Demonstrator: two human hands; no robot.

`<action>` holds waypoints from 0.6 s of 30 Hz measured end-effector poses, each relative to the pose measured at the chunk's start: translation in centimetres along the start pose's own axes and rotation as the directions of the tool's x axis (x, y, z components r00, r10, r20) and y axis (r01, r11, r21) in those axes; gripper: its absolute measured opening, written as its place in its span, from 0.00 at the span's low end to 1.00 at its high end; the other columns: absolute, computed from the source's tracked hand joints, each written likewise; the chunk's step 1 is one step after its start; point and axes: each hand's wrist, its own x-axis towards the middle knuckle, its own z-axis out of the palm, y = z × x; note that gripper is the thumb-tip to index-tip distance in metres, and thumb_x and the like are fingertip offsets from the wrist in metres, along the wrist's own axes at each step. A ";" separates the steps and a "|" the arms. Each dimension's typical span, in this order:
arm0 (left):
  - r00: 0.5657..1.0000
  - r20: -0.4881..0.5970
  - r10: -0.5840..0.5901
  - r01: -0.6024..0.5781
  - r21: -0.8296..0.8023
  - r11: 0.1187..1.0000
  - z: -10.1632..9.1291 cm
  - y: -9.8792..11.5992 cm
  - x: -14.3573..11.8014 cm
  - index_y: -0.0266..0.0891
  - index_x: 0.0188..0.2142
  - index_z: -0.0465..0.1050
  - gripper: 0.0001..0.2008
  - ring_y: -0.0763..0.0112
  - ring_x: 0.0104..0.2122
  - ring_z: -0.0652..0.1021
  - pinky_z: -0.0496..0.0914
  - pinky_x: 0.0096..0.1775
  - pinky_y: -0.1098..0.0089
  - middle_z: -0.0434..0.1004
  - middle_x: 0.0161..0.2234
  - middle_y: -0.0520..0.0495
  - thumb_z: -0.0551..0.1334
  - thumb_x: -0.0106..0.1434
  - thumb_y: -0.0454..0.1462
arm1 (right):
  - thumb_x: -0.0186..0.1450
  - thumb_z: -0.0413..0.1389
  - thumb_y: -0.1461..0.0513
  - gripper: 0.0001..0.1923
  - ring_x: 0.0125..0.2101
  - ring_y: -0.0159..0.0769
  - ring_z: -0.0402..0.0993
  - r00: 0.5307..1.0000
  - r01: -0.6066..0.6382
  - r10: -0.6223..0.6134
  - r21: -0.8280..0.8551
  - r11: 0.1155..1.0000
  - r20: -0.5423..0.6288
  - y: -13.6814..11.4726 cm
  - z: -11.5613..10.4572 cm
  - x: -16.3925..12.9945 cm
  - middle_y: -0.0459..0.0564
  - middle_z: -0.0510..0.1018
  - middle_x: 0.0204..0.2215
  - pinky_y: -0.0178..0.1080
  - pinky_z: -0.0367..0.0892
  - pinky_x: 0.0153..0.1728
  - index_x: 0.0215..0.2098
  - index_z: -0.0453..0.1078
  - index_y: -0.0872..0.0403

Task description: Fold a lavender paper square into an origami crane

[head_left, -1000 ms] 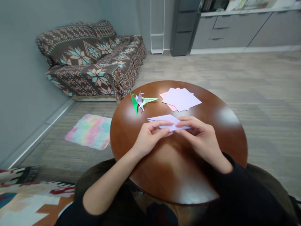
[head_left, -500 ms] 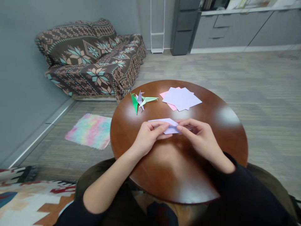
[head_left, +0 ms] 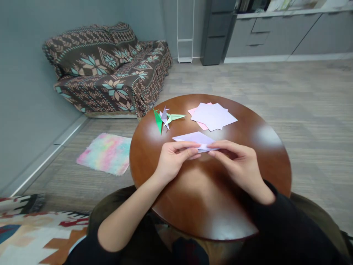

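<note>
Here we pinch a folded lavender paper (head_left: pixel 194 140) between both hands over the middle of the round wooden table (head_left: pixel 264 147). Our left hand (head_left: pixel 172 162) closes thumb and forefinger on the paper's near left edge, the other fingers curled under. Our right hand (head_left: pixel 239 162) grips the near right edge the same way, its fingertips (head_left: pixel 211 146) meeting the left hand's almost at the centre of the fold. The paper lies low over the tabletop, its far corner pointing left; we cannot tell whether it touches the wood. Just beyond it sit three folded paper cranes (head_left: pixel 164 118) in green, lavender and pale green, and to their right a loose stack of lavender and pink sheets (head_left: pixel 213 116).
</note>
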 end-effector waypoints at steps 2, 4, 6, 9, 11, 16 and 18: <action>0.999 -0.011 0.050 -0.049 0.095 0.994 0.2 0.2 -0.2 0.38 0.33 0.87 0.09 0.60 0.35 0.85 0.82 0.45 0.60 0.87 0.34 0.44 0.77 0.54 0.40 | 0.64 0.68 0.63 0.05 0.37 0.41 0.83 1.000 0.025 -0.024 -0.011 1.000 0.007 -0.1 0.0 -0.1 0.47 0.87 0.37 0.41 0.78 0.41 0.39 0.83 0.49; 0.997 -0.012 0.082 -0.079 0.145 0.986 0.3 0.4 -0.5 0.39 0.32 0.87 0.08 0.60 0.35 0.85 0.82 0.44 0.61 0.87 0.33 0.44 0.76 0.55 0.40 | 0.63 0.68 0.63 0.03 0.34 0.40 0.83 1.000 0.023 -0.023 -0.027 0.999 -0.019 -0.2 -0.1 -0.3 0.47 0.87 0.35 0.40 0.78 0.39 0.36 0.82 0.49; 0.994 -0.013 0.104 -0.101 0.146 0.984 0.4 0.6 -0.6 0.40 0.32 0.87 0.06 0.61 0.35 0.85 0.82 0.42 0.63 0.87 0.34 0.45 0.76 0.56 0.39 | 0.63 0.68 0.62 0.01 0.31 0.38 0.82 0.999 0.007 -0.009 -0.036 0.999 -0.052 -0.3 -0.1 -0.5 0.46 0.86 0.31 0.39 0.77 0.36 0.33 0.82 0.50; 0.989 -0.028 0.147 -0.139 0.190 0.972 0.5 0.6 -0.7 0.40 0.32 0.87 0.04 0.61 0.34 0.85 0.80 0.41 0.64 0.87 0.33 0.46 0.75 0.57 0.39 | 0.61 0.71 0.61 0.05 0.31 0.38 0.82 0.998 -0.010 0.009 -0.020 1.000 -0.065 -0.1 -0.1 -0.6 0.46 0.86 0.32 0.39 0.76 0.36 0.35 0.81 0.50; 0.983 -0.033 0.179 -0.164 0.261 0.951 0.4 0.6 -0.7 0.40 0.31 0.86 0.04 0.61 0.34 0.84 0.79 0.40 0.66 0.87 0.32 0.46 0.74 0.58 0.39 | 0.60 0.71 0.60 0.08 0.33 0.39 0.82 0.999 -0.015 0.015 -0.002 1.000 -0.050 -0.1 0.0 -0.6 0.47 0.86 0.33 0.39 0.76 0.37 0.36 0.80 0.50; 0.977 -0.038 0.212 -0.191 0.294 0.936 0.6 0.8 -0.7 0.39 0.30 0.85 0.05 0.65 0.31 0.83 0.76 0.36 0.69 0.86 0.30 0.46 0.73 0.59 0.38 | 0.62 0.70 0.60 0.05 0.25 0.34 0.77 1.000 -0.005 0.003 -0.045 0.999 -0.029 -0.2 0.2 -0.7 0.45 0.84 0.28 0.36 0.70 0.28 0.33 0.79 0.51; 0.973 -0.043 0.227 -0.205 0.288 0.935 0.7 0.7 -0.6 0.39 0.30 0.85 0.04 0.68 0.29 0.82 0.75 0.34 0.72 0.86 0.29 0.47 0.73 0.58 0.37 | 0.62 0.69 0.61 0.04 0.22 0.32 0.74 0.999 0.005 -0.008 -0.068 0.998 -0.040 -0.3 0.2 -0.7 0.44 0.83 0.26 0.35 0.68 0.25 0.32 0.79 0.51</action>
